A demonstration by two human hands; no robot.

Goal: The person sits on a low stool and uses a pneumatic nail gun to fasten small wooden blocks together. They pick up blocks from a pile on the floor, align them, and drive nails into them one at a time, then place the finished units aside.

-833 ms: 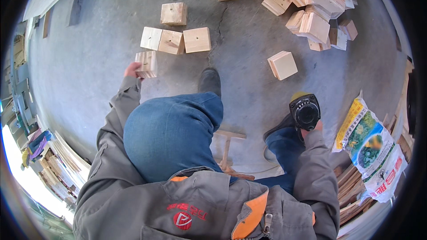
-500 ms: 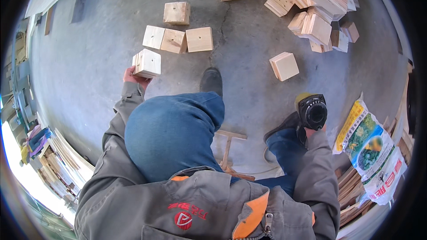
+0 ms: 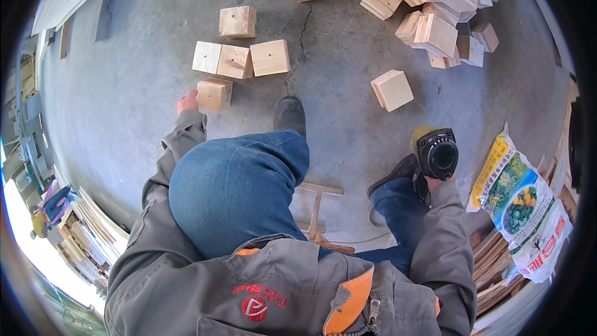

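Note:
At the left, my left hand point(image 3: 188, 102) is against the left edge of a pale wooden block point(image 3: 214, 95). Its fingers look bent at the block, though they are partly hidden. The block's upper face has a small dark spot. Just beyond it several similar blocks point(image 3: 235, 61) lie close together on the floor. My right hand point(image 3: 435, 182) is closed round the handle of what looks like a nail gun point(image 3: 437, 154), with a round black cap and a yellowish body. It is held low above my right shoe, and its lower part is hidden.
A large heap of wooden blocks point(image 3: 438, 34) lies at the far right, with a single block point(image 3: 392, 90) nearer. A printed plastic sack point(image 3: 522, 202) rests on wood strips point(image 3: 494, 261) at the right. A wooden stool-like frame point(image 3: 318, 196) stands between my legs on the concrete floor point(image 3: 336, 68).
The block at my left hand has been turned, so a browner face with a dark spot shows instead of the white one. The nail gun has barely moved.

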